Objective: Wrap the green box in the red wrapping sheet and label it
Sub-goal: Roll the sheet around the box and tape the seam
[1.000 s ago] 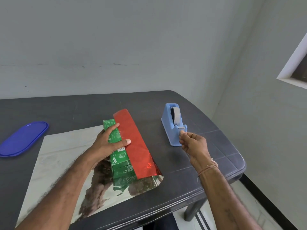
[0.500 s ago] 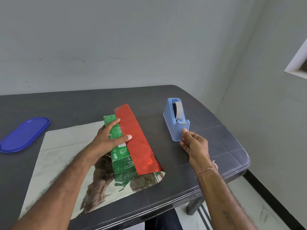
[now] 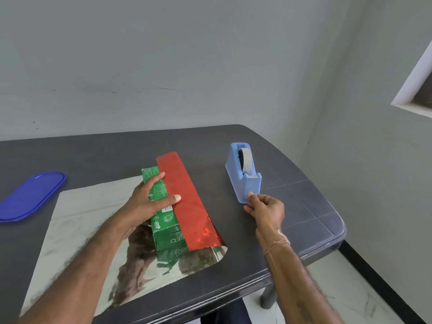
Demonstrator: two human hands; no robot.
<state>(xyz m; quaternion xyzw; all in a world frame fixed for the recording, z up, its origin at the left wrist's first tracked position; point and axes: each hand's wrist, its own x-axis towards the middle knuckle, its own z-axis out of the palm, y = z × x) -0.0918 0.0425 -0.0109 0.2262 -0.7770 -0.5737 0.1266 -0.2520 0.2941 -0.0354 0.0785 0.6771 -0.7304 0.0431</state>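
Green box (image 3: pixel 163 218), long and narrow, lies on the red wrapping sheet (image 3: pixel 187 206), pointing away from the person. The sheet is spread shiny silver side up, and its right edge is folded over the box so a red strip shows along the box's right side.

The left hand (image 3: pixel 147 202) reaches in from the lower left and grips the box near its far end. Its fingers curl over the top and the thumb stretches out to press on the edge of the red strip.

The right hand (image 3: pixel 266 210) comes in from the lower right, with a thin thread bracelet (image 3: pixel 275 244) at the wrist. Its fingers are curled, thumb and forefinger tips pinched together, just at the near end of a light blue tape dispenser (image 3: pixel 243 178). Whether a strip of tape sits between them cannot be told.

Everything rests on a dark grey plastic table (image 3: pixel 93 155) with rounded corners. A dark blue oval lid (image 3: pixel 30 195) lies flat near the left edge, well apart from the sheet.

Plain grey walls (image 3: pixel 210 66) meet in a corner behind the table. A white window frame (image 3: pixel 411 90) shows at the far right, and a pale floor (image 3: pixel 327 288) lies below the table edge.
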